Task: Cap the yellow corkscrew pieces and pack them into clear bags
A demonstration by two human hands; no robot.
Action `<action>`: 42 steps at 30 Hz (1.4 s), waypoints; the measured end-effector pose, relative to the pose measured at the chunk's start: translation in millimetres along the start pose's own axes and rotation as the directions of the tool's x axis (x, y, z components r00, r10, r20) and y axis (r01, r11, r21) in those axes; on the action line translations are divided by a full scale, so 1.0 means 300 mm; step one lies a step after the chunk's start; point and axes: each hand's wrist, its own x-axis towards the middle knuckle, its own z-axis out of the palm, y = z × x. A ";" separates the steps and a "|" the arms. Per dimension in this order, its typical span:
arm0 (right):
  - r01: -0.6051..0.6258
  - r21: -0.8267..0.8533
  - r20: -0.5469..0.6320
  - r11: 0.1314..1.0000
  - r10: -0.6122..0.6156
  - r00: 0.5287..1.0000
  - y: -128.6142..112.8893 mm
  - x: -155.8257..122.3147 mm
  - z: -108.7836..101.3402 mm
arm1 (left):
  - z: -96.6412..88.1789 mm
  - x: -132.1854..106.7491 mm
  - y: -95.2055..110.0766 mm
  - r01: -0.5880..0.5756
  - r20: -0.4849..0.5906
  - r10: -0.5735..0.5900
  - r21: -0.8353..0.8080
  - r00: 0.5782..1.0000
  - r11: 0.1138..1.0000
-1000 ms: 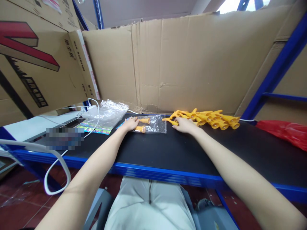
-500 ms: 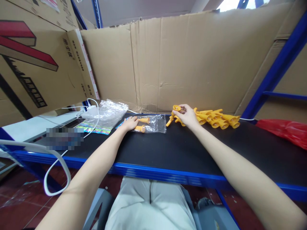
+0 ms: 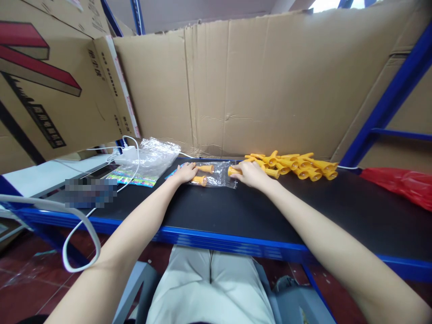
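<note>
My left hand (image 3: pixel 186 173) lies on the printed end of a clear plastic bag (image 3: pixel 221 177), its fingers spread over the film. Inside the bag are two yellow horn-shaped plastic pieces (image 3: pixel 205 168), partly covered by that hand. My right hand (image 3: pixel 251 174) is closed around another yellow horn-shaped piece (image 3: pixel 233 171). Its flared end points left, at the right-hand end of the bag; whether it is inside the film I cannot tell. Just behind and right of this hand lies a pile of similar yellow pieces (image 3: pixel 303 166).
Clear bags with a colourful printed strip (image 3: pixel 148 166) lie at the left, near a white charger and cable (image 3: pixel 128 154). A red plastic bag (image 3: pixel 398 184) is at the right. Cardboard (image 3: pixel 270 90) walls the back of the black bench (image 3: pixel 216 211). Blue posts (image 3: pixel 388 94) frame it.
My right hand has moved left and down, bringing the yellow horn-shaped piece from beside the pile to the bag's end and tipping it sideways. My left hand stays on the bag.
</note>
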 end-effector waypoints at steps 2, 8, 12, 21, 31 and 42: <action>0.044 -0.043 0.041 0.998 -0.042 0.998 -0.006 0.006 0.019 | 0.002 -0.006 0.016 -0.010 0.016 0.010 0.002 1.000 1.000; 0.099 0.010 0.055 0.995 -0.099 0.994 -0.015 0.036 0.080 | 0.013 -0.018 0.069 -0.058 0.044 0.057 0.026 0.997 0.998; 0.065 -0.060 0.011 0.996 -0.064 0.998 -0.007 0.031 0.057 | 0.007 -0.025 0.074 -0.050 0.029 0.049 0.060 0.998 0.997; -0.030 0.016 0.135 0.999 0.028 0.990 0.072 0.018 0.052 | -0.007 -0.038 0.083 -0.154 0.013 0.154 0.043 0.988 0.987; -0.189 -0.041 0.074 0.981 0.192 0.979 0.043 0.010 0.027 | -0.007 -0.033 0.083 -0.232 0.020 0.232 0.022 0.973 0.972; -0.104 -0.120 0.058 0.987 0.111 0.992 -0.007 0.003 0.011 | -0.014 -0.049 0.097 -0.290 0.015 0.290 0.011 0.957 0.957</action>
